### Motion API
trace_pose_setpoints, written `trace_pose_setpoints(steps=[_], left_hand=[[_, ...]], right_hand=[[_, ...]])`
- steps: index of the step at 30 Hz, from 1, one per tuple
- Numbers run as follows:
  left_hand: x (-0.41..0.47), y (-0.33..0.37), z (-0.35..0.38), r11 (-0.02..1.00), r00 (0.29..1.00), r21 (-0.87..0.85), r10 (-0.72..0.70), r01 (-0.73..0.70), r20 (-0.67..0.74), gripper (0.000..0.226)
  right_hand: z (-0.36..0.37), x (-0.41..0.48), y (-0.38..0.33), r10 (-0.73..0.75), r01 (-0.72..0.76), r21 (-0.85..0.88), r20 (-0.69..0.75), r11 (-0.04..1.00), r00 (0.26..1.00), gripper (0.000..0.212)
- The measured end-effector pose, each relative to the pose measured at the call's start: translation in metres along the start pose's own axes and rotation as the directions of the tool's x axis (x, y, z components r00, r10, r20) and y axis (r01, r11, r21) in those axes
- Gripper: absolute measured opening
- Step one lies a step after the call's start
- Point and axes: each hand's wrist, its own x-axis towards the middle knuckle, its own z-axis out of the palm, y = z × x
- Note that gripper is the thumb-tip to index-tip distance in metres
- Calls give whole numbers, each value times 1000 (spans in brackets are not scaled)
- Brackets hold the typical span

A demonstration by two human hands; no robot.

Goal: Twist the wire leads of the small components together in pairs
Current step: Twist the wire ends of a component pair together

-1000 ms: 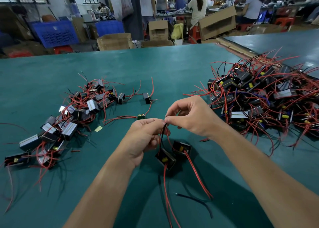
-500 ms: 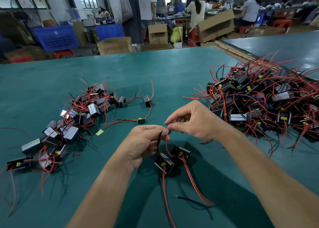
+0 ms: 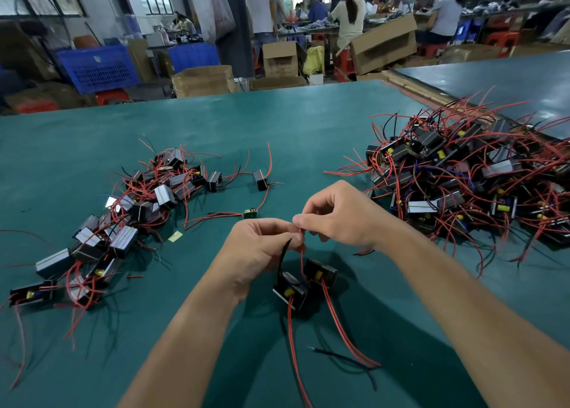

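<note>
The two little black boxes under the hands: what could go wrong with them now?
The thin red lead pinched between the left hand and right hand might slip free mid-twist. The black lead beside it could get twisted in by mistake. The boxes' long red tails might snag each other.

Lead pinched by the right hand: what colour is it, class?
Red. The lead shows best in the head view, below the right hand.

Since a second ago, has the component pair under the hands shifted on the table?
No. The component pair keeps the same offset as before, nearer the camera and slightly right of the small green board.
</note>
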Motion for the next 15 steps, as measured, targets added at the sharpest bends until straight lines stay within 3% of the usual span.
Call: trace_pose_setpoints(steps=[5,8,10,15], left_hand=[[-1,0,3,998,998,-7,65,-65,-15,28],[1,-1,3,999,999,19,42,-41,-20,26],[1,0,2,1000,1000,-1,13,-13,-8,21],[2,-1,-2,997,1000,-73,-29,29,-6,25]], right_hand=[[1,3,5,106,-102,117,-26,988,994,26],[-1,3,3,21,-13,186,-44,983,999,16],[-2,1,2,-40,42,134,-14,990,999,13],[-5,-1,1,-36,32,96,40,995,999,10]])
